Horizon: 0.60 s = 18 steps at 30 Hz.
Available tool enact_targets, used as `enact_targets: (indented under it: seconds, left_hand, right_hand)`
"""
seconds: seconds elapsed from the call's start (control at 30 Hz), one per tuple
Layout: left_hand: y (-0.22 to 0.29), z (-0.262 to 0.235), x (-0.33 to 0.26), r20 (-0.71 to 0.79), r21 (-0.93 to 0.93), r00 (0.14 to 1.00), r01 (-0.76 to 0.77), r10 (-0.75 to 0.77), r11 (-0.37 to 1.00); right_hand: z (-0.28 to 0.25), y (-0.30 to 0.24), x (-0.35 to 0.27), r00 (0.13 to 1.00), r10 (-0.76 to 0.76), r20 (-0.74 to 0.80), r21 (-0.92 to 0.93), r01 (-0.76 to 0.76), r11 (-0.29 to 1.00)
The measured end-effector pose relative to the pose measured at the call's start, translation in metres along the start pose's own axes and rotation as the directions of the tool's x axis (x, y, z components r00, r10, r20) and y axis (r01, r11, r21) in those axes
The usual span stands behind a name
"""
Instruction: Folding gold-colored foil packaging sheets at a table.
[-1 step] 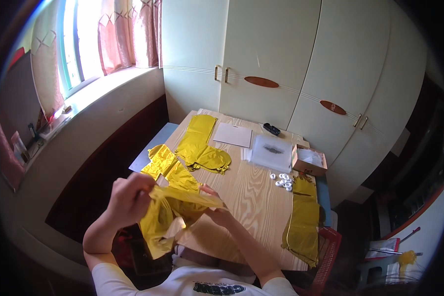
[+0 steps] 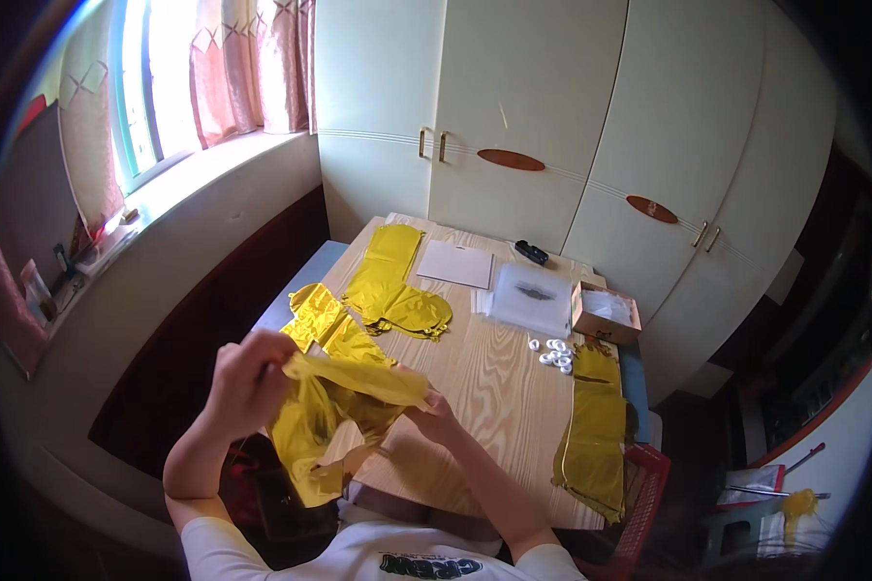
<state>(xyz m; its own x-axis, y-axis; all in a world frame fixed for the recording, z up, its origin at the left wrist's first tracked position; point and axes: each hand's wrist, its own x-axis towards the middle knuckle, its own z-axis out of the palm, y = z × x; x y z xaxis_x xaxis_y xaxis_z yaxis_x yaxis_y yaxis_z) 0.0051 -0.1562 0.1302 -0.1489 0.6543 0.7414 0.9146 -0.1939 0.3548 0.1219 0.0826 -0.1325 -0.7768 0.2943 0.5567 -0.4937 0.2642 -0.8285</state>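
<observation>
Before tall cream cupboard doors (image 2: 513,107), our light wooden counter (image 2: 499,387) carries flat gold foil balloons (image 2: 397,286), a small cardboard box (image 2: 606,315) and white rings (image 2: 555,354). Over its near left corner we hold a crumpled gold foil balloon (image 2: 334,412): left hand (image 2: 247,373) fingers pinching its top edge, right hand (image 2: 438,416) fingers pinching its right end.

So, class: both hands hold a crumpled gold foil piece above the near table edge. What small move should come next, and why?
Probably draw the hands apart to spread the gold foil piece flat. The left hand pinches its upper end, the right hand grips the other, and the foil hangs creased and folded between them, unlike the flat foil pieces on the table.
</observation>
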Motion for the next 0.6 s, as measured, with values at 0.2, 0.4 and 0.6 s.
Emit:
enact_targets:
  seconds: [0.2,0.4,0.6]
  left_hand:
    - [-0.058,0.014,0.023,0.111,-0.141,0.92,0.389,-0.376,0.91]
    - [-0.115,0.133,0.072,0.546,0.034,0.632,0.639,-0.55,0.768]
    - [-0.203,0.286,0.043,0.719,-0.14,0.508,0.774,-0.475,0.617]
  right_hand:
    - [-0.041,-0.078,-0.041,0.847,0.486,-0.217,0.048,-0.488,0.872]
    - [-0.086,-0.116,-0.081,0.752,0.386,-0.534,-0.24,-0.572,0.784]
    - [-0.136,-0.067,-0.138,0.623,0.383,-0.682,-0.468,-0.774,0.426]
